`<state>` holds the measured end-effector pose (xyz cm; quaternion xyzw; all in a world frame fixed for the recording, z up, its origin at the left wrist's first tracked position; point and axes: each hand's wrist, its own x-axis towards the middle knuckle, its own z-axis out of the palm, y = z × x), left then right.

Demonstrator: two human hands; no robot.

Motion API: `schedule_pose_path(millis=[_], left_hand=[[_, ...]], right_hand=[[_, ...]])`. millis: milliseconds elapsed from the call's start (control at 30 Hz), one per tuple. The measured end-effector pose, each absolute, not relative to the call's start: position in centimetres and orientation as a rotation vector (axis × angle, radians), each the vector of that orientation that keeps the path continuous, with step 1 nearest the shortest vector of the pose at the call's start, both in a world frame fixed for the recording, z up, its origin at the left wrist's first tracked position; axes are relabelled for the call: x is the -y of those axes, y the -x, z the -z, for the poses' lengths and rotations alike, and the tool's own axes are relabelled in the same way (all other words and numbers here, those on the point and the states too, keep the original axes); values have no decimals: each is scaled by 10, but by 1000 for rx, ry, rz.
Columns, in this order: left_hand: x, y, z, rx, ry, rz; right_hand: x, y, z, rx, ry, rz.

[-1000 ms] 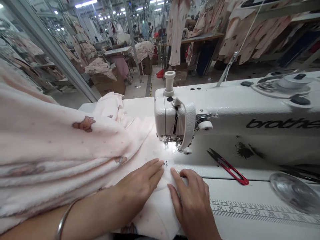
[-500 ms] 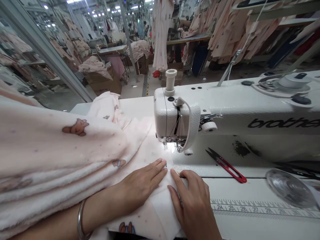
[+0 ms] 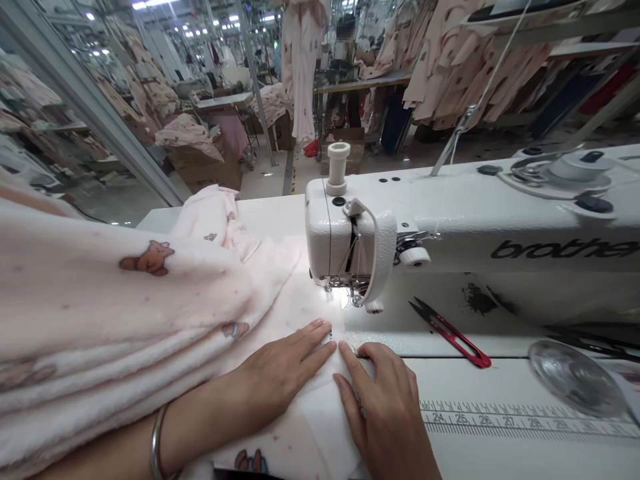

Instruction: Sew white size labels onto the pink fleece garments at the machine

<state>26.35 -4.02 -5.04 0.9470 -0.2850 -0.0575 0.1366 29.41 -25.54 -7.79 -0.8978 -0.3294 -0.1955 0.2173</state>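
Pale pink fleece fabric (image 3: 195,293) with a printed bear pattern covers the left of the table and runs up to the needle area of a white sewing machine (image 3: 350,233). My left hand (image 3: 285,367) lies flat on the cloth in front of the presser foot, fingers stretched forward. Beside it, my right hand (image 3: 383,393) rests at the fabric's right edge, with its thumb and index finger spread on the cloth and the others bent on the machine bed. The machine's lamp lights the cloth under the needle.
Red-handled thread snips (image 3: 453,333) lie right of the needle. A clear round plastic object (image 3: 575,377) and dark scissors (image 3: 595,340) are farther right. A ruler scale (image 3: 510,420) runs along the table's front. Behind stand racks of pink garments (image 3: 450,67) and cardboard boxes (image 3: 205,163).
The view has shifted slightly. My left fingers have spread a little on the fabric; otherwise both hands and the cloth stay nearly in place.
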Motion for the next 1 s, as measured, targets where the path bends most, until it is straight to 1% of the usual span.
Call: schedule_pose_path(millis=[267,467,733,1000], left_hand=[[40,-263,47,841,-2778,207],[41,-264,48,826,-2738,135],[41,-264,52,834,-2764,174],[40,-264,55,833,-2732,123]], right_hand=[[257,-294,78,921,2504,531],[258,-293,81,913,2493,532],[257,-294,81,902,2493,523],[256,-294,80,895,2495,532]])
